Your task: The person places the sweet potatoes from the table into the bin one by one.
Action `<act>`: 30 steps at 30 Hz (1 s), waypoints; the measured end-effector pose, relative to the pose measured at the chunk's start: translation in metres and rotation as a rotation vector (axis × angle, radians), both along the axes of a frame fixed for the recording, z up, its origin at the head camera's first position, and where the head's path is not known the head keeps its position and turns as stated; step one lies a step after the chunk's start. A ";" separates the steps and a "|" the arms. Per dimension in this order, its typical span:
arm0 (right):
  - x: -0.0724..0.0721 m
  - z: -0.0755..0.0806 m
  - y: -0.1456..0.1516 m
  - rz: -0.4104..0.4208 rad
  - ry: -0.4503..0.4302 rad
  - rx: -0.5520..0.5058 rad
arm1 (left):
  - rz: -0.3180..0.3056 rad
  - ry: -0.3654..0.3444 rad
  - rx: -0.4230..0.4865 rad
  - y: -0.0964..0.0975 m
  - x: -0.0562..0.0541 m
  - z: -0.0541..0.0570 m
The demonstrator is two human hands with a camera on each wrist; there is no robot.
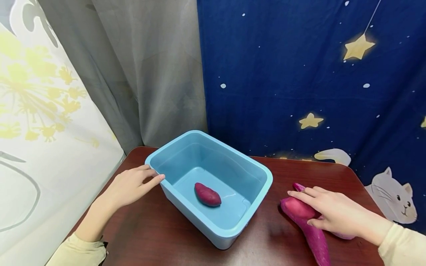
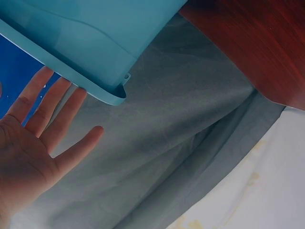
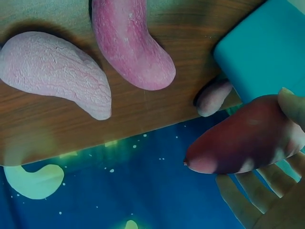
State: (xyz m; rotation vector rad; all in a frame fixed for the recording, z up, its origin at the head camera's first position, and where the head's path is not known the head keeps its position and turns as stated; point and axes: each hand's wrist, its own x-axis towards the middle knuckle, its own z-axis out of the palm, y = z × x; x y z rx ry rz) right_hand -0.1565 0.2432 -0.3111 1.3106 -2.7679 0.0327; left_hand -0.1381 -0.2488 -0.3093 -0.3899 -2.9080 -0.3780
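"Blue bin (image 1: 196, 220)?"
"Smooth plastic, slight sheen."
"Tabletop (image 1: 149, 229)?"
"Glossy wood grain."
"Grey curtain (image 1: 166, 66)?"
"Matt cloth. Starry blue curtain (image 1: 259, 92), same."
"Pale sweet potato (image 3: 57, 74)?"
"Wrinkled, rough, matt."
"Held sweet potato (image 3: 243, 138)?"
"Smooth skin, faint sheen."

Light-blue bin (image 1: 229, 168), star-patterned navy curtain (image 1: 283, 66)

Left forearm (image 1: 94, 220) stretches forward, wrist bare; left hand (image 1: 134, 184) lies back uppermost, left fingers (image 2: 66, 117) extended and parted, left thumb (image 2: 78, 148) held apart. Right forearm (image 1: 372, 225) angles in; right hand (image 1: 327, 208) grips, right thumb (image 3: 291, 107) opposite right fingers (image 3: 238, 200).
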 end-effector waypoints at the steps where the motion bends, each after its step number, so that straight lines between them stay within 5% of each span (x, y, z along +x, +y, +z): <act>1: 0.000 0.001 0.000 -0.003 0.001 0.004 | 0.001 0.001 0.000 0.000 0.000 0.000; 11: -0.003 0.010 0.001 0.054 0.150 -0.031 | 0.005 -0.008 0.001 0.001 0.000 0.001; 30: -0.006 0.028 0.000 0.081 0.223 -0.087 | -0.001 0.012 -0.001 0.000 0.001 -0.003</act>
